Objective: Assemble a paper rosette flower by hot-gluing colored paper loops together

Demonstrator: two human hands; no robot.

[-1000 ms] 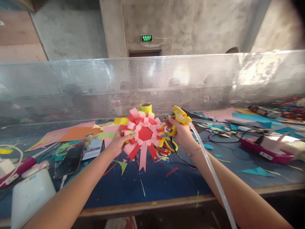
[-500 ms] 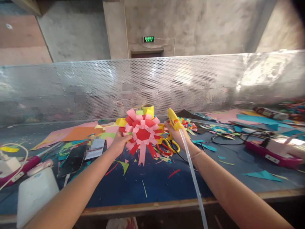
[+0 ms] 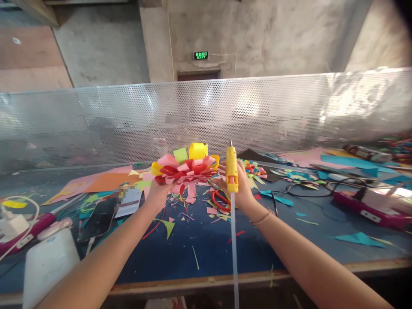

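Observation:
A layered paper flower [image 3: 186, 169] in red and pink, with yellow and green loops behind, is tilted nearly edge-on. My left hand [image 3: 158, 193] grips its lower left edge, the fingers partly hidden under the petals. On the other side, my right hand [image 3: 243, 184] is wrapped round a yellow glue gun [image 3: 231, 169]. The gun's nozzle points up and away, and a long clear glue stick [image 3: 234, 240] hangs from its rear. Red-handled scissors [image 3: 220, 201] lie on the table between my hands, partly covered.
Paper scraps [image 3: 169, 227] litter the blue table [image 3: 174, 257]. A phone [image 3: 97, 219], a white power bank [image 3: 49, 266] and a magenta power strip [image 3: 32, 229] sit left; another power strip [image 3: 370, 210] with cables lies right. A perforated metal screen [image 3: 206, 116] stands behind.
The flower has tipped from facing me to nearly edge-on in my left hand. The glue gun has turned from slanting to upright and shifted slightly left with my right hand.

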